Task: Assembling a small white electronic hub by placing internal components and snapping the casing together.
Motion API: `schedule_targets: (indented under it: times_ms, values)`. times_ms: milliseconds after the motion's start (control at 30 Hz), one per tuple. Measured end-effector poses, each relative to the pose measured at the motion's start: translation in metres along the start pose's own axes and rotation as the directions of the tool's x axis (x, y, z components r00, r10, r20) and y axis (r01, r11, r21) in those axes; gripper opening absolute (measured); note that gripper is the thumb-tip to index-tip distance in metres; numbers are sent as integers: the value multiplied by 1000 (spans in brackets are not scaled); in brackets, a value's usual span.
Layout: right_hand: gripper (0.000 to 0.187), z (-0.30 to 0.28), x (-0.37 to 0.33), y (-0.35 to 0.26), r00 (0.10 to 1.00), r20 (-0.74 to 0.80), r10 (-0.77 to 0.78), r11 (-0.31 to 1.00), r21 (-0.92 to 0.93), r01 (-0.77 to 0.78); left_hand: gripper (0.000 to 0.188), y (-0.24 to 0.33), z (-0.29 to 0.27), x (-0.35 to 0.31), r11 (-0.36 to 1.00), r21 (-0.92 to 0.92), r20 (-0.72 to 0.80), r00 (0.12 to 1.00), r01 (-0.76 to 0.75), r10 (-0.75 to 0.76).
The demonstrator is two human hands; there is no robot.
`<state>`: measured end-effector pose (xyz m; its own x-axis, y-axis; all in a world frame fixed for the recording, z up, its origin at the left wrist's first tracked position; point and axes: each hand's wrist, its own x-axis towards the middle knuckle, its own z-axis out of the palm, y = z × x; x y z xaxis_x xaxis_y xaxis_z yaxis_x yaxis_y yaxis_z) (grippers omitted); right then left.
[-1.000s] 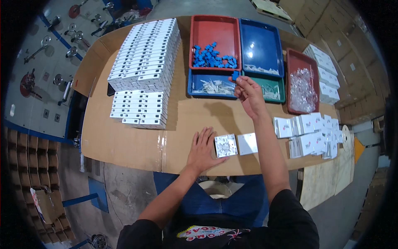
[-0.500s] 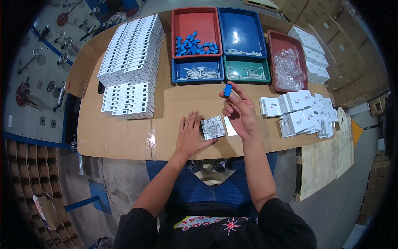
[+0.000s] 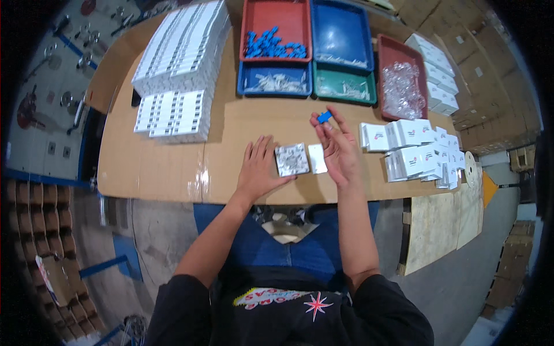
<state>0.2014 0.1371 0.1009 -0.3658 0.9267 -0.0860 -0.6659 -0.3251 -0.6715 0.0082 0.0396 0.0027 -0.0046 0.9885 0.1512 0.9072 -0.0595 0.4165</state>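
A small blue plastic part [image 3: 325,117] is pinched between the thumb and fingertips of my right hand [image 3: 341,151], raised above the cardboard surface. Below and left of it lies a small square box [image 3: 292,160], open at the top; what looks like clear plastic or small parts fills it, too fine to make out. My left hand [image 3: 259,168] rests flat beside this box, fingers stretched out, its thumb along the near edge. Between the box and my right hand is a flat white piece [image 3: 317,158], partly covered by the right hand.
Blue parts fill the front of a red tray [image 3: 276,23]; small white pieces lie in blue [image 3: 245,83] and green [image 3: 346,99] trays. A dark red tray [image 3: 385,52] holds clear plastic. Stacked white boxes [image 3: 173,115] stand left, white packets [image 3: 407,161] right.
The head view has tilted, so the table sits higher in it. My right hand has come slightly right and nearer, and the blue part has turned sideways in its fingers. My left hand stays beside the box.
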Motion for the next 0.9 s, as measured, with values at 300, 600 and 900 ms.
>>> schedule_targets:
  times_ms: [300,600,900]
  values:
    - [32,-40,-1,32,993,-87,76,987,-137,-87,101,-7,5,3,999,-26,-47,999,-23,21]
    - [28,-28,9,55,975,-29,222,871,-444,-211,102,-7,1,0,999,-38,2,1000,-8,8]
    - [44,-35,19,70,957,255,138,307,-930,204,102,-8,1,1,999,-40,3,1000,5,-5]
